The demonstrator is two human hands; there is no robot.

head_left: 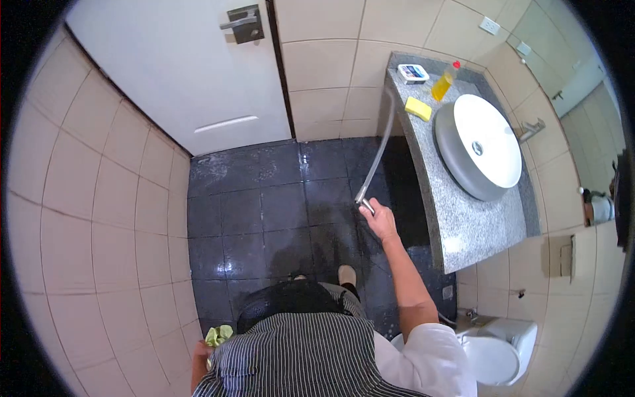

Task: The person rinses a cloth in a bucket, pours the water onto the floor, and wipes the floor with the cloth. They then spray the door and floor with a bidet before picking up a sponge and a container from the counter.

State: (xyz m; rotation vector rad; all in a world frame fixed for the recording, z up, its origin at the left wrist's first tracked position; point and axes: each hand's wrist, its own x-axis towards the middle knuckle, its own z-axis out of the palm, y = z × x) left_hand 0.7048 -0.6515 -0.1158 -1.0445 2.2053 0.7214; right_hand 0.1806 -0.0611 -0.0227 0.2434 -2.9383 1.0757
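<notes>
Closed round the handle of a metal sprayer, my right hand is held out over the dark wet floor. From the sprayer's tip a pale, translucent streak rises toward the counter edge; whether it is water or a hose I cannot tell. My left hand is low at the left, beside my striped apron, with its fingers around a crumpled light-green cloth.
A granite counter on the right bears a round basin, a yellow sponge, a bottle of yellow liquid and a small white tub. A toilet stands at lower right. A white door is ahead.
</notes>
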